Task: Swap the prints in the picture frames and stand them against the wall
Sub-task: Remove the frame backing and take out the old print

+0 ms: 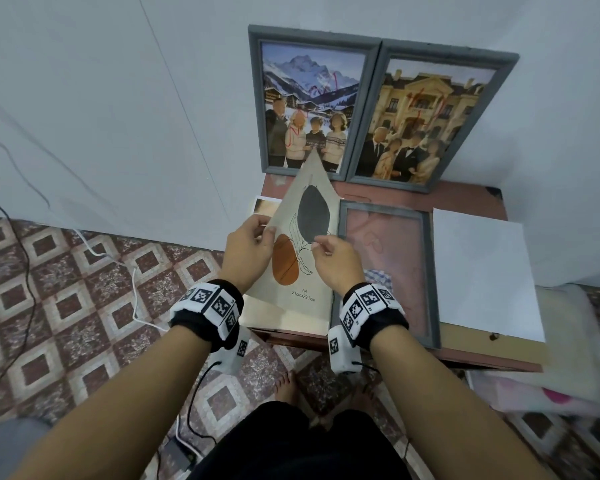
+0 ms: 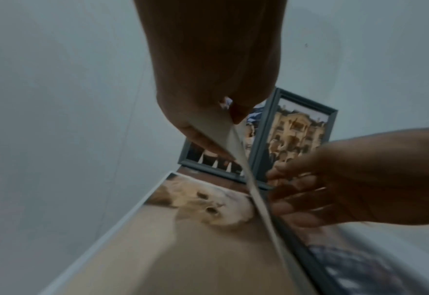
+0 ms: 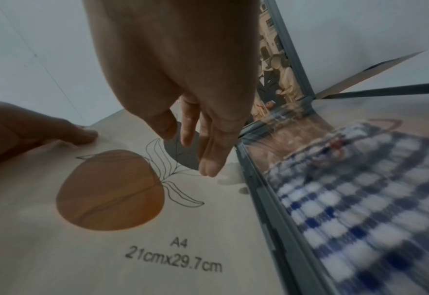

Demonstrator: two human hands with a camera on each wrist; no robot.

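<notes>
A beige leaf print [image 1: 298, 289] marked A4 is tilted up off the table, with its near edge low. My left hand [image 1: 262, 233] pinches its left edge between thumb and fingers, the pinch showing in the left wrist view [image 2: 220, 123]. My right hand [image 1: 317, 244] touches the print's face near the right edge with fairly straight fingers [image 3: 208, 159]. Under the sheet lies a cat print [image 2: 208, 209]. An empty grey frame [image 1: 385, 207] lies flat just right of it. Two grey frames lean on the wall, one with a mountain print [image 1: 312, 98] and one with a mansion print [image 1: 426, 123].
A white sheet [image 1: 482, 271] lies right of the flat frame, over a brown board [image 1: 499, 351]. The small reddish table [image 1: 465, 194] stands in a wall corner. Cables [image 1: 136, 289] run over the tiled floor at the left. My bare feet are under the table's front edge.
</notes>
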